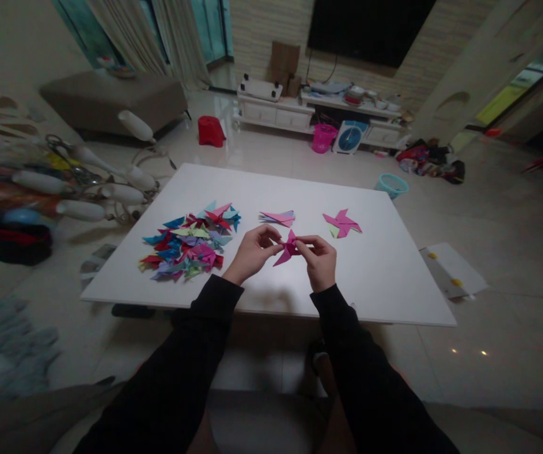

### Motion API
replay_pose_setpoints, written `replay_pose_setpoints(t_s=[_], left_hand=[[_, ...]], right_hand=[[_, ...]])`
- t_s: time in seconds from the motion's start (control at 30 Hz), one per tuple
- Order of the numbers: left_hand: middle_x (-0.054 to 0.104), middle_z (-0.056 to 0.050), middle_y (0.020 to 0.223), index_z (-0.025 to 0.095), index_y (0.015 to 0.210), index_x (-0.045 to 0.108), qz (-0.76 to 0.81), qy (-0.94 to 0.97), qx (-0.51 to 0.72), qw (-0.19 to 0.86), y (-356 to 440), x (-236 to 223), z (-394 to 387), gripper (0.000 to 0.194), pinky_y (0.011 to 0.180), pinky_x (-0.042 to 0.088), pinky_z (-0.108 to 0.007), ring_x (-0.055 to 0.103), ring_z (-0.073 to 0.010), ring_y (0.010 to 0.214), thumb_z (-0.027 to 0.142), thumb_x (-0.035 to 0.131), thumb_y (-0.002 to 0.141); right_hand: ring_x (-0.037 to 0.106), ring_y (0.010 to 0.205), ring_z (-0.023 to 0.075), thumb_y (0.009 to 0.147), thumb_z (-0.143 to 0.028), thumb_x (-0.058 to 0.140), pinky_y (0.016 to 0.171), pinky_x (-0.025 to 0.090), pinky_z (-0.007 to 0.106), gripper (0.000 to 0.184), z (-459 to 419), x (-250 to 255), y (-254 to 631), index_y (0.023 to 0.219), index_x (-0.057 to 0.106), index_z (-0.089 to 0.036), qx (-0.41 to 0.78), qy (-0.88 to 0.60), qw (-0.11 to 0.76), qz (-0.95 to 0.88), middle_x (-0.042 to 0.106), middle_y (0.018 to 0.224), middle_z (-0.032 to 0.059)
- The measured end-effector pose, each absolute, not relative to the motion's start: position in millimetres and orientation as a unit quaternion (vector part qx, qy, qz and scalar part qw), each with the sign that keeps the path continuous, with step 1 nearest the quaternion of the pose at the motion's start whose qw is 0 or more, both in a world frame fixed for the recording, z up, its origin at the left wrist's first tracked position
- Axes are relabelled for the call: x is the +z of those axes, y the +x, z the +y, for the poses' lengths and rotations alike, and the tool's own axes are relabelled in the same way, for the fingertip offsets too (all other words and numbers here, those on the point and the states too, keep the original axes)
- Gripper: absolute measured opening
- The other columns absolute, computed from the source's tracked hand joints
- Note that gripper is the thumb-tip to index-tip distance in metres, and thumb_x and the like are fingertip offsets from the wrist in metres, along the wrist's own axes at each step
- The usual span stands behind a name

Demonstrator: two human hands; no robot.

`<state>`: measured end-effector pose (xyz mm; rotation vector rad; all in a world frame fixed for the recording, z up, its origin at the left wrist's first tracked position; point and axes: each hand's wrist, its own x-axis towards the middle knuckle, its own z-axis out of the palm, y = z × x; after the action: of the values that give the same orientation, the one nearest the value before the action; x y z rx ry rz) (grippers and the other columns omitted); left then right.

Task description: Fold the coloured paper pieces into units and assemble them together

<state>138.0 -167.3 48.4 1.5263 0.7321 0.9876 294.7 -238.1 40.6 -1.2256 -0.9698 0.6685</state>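
Between my two hands is a pink origami pinwheel [289,246], raised a little over the white table [262,297]. My left hand [256,249] pinches its left point between thumb and fingers. On the other side, my right hand [318,255] grips the right part the same way. Just beyond my hands lies a small stack of folded paper pieces [278,218], pink on top. A pink folded-paper pinwheel [343,223] with a pale green part rests to the right. Left of my hands spreads a heap of many-coloured folded-paper pieces [188,243].
A lamp with several white shades [127,192] stands close to the table's left edge. Past the far right corner is a light blue basket [391,185]. A white box [455,271] sits on the floor at right. Farther off are a red stool [211,130] and a pink bin [323,138].
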Motion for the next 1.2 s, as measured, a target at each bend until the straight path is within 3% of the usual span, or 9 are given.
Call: replay_pose_setpoints(t_s=[0.23, 0.4, 0.73, 1.2], left_hand=[[0.066, -0.001, 0.078, 0.016, 0.084, 0.061, 0.311, 0.646, 0.422, 0.555, 136.9, 46.9, -165.1, 0.024, 0.058, 0.046, -0.023, 0.059, -0.0108, 0.062, 0.027, 0.08, 0.073], [0.066, -0.001, 0.081, 0.016, 0.085, 0.06, 0.314, 0.632, 0.438, 0.557, 136.1, 47.9, -163.5, 0.028, 0.058, 0.046, -0.023, 0.059, -0.0102, 0.062, 0.028, 0.081, 0.07], [0.069, -0.002, 0.08, 0.018, 0.094, 0.057, 0.317, 0.623, 0.434, 0.569, 138.9, 48.4, -167.6, 0.035, 0.061, 0.048, -0.024, 0.062, -0.0118, 0.064, 0.027, 0.082, 0.07], [0.065, -0.001, 0.081, 0.017, 0.092, 0.061, 0.303, 0.638, 0.424, 0.566, 136.8, 47.3, -168.5, 0.027, 0.056, 0.046, -0.022, 0.058, -0.0092, 0.061, 0.021, 0.079, 0.072]], right_hand=[[0.068, 0.082, 0.0205, 0.079, -0.037, 0.079, 0.074, 0.055, 0.037, 0.019, -241.1, 45.7, 295.4, 0.091, 0.078, -0.022, 0.283, -0.547, 0.648, -0.448, 0.076, 0.091, 0.0047], [0.068, 0.088, 0.0213, 0.078, -0.035, 0.079, 0.073, 0.052, 0.034, 0.031, -239.9, 47.6, 300.3, 0.106, 0.073, -0.024, 0.296, -0.529, 0.668, -0.432, 0.075, 0.094, 0.0041], [0.062, 0.091, 0.019, 0.076, -0.031, 0.079, 0.071, 0.046, 0.03, 0.013, -242.4, 49.4, 297.7, 0.082, 0.071, -0.022, 0.238, -0.561, 0.608, -0.509, 0.064, 0.098, 0.0026], [0.062, 0.08, 0.0191, 0.077, -0.03, 0.074, 0.072, 0.045, 0.032, 0.01, -246.3, 43.5, 307.3, 0.083, 0.075, -0.022, 0.251, -0.597, 0.547, -0.53, 0.073, 0.082, 0.0019]])
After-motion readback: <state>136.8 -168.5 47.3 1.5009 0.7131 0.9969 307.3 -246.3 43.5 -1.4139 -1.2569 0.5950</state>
